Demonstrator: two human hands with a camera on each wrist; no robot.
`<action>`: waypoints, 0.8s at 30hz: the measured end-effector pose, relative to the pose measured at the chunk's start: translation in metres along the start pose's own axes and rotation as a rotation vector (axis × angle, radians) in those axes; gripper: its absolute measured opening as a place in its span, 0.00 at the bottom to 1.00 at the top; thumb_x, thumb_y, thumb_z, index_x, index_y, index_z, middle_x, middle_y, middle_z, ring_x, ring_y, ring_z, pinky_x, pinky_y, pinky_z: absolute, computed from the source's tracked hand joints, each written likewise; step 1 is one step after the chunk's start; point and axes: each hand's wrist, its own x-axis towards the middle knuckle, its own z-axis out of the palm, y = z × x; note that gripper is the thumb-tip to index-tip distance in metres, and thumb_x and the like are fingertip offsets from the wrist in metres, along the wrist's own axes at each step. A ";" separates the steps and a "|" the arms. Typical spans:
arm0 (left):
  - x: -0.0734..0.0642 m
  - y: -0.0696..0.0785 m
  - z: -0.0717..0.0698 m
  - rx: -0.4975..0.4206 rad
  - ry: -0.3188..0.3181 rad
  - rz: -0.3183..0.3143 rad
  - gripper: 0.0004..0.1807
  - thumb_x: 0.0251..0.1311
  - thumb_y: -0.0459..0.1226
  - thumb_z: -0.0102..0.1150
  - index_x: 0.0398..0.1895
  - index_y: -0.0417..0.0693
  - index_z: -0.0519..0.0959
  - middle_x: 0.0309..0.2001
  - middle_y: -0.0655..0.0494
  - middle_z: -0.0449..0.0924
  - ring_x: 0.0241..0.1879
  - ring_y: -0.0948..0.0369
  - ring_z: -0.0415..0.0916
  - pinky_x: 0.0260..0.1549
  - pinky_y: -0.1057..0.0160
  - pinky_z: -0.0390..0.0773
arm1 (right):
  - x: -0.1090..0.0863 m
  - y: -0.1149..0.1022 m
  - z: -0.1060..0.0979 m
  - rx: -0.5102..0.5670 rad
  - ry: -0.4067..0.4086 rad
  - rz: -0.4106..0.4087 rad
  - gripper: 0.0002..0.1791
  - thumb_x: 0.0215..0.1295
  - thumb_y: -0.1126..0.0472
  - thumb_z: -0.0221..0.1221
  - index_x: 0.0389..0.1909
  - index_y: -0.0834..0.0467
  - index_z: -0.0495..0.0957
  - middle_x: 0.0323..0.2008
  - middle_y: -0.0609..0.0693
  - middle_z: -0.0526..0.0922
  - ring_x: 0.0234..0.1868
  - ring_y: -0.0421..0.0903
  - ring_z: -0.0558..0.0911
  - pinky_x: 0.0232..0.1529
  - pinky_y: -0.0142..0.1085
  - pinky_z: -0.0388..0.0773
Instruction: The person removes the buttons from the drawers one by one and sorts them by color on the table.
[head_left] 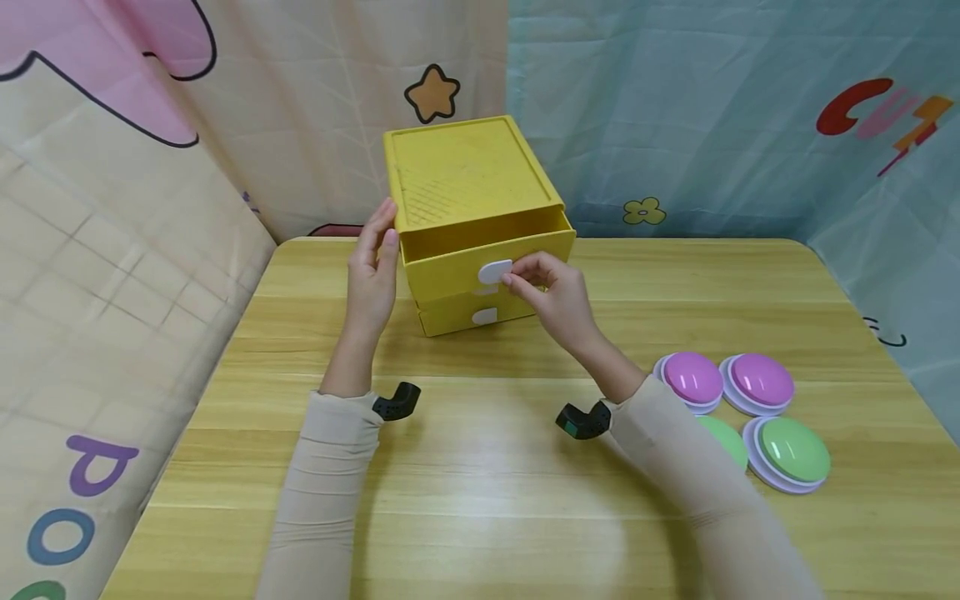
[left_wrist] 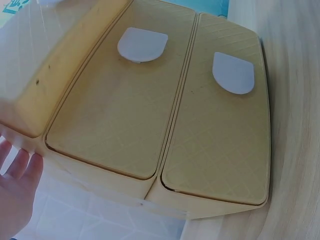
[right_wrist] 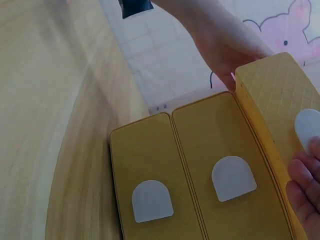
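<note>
A yellow drawer cabinet (head_left: 465, 171) stands at the back of the table with its top drawer (head_left: 450, 279) partly pulled out. My right hand (head_left: 553, 296) pinches the white tab handle (head_left: 495, 272) of that drawer between thumb and fingers. My left hand (head_left: 373, 275) rests on the cabinet's left side, its fingers fairly straight; the left wrist view shows the fingertips (left_wrist: 34, 170) against the side edge. Two lower drawers, the middle drawer (right_wrist: 220, 135) and the bottom drawer (right_wrist: 145, 160), are closed, each with a white tab.
On the right of the table sit pink dome buttons (head_left: 762, 381) and green dome buttons (head_left: 795, 450) on white bases, partly behind my right sleeve (head_left: 697, 475). A printed curtain (head_left: 675, 100) hangs close behind the cabinet. Wooden tabletop (head_left: 480, 500) lies in front.
</note>
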 end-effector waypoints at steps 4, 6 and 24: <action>0.000 0.000 0.000 0.002 -0.008 -0.001 0.23 0.82 0.30 0.40 0.75 0.29 0.66 0.80 0.38 0.61 0.82 0.50 0.57 0.81 0.58 0.59 | 0.011 0.004 0.003 -0.004 0.003 0.014 0.06 0.69 0.72 0.66 0.40 0.73 0.81 0.38 0.68 0.87 0.34 0.26 0.79 0.43 0.20 0.78; 0.000 0.000 0.000 -0.004 -0.014 -0.002 0.24 0.82 0.30 0.40 0.75 0.29 0.66 0.80 0.39 0.61 0.82 0.50 0.56 0.81 0.58 0.60 | 0.016 0.005 0.004 -0.005 0.006 0.020 0.06 0.69 0.72 0.66 0.40 0.73 0.81 0.38 0.68 0.87 0.34 0.27 0.79 0.43 0.20 0.78; -0.002 0.001 0.004 0.052 -0.003 0.012 0.24 0.83 0.31 0.40 0.76 0.29 0.65 0.80 0.39 0.61 0.82 0.50 0.56 0.81 0.57 0.59 | 0.032 0.010 0.006 0.030 -0.020 0.070 0.08 0.72 0.71 0.63 0.46 0.74 0.81 0.42 0.70 0.87 0.40 0.39 0.86 0.46 0.21 0.79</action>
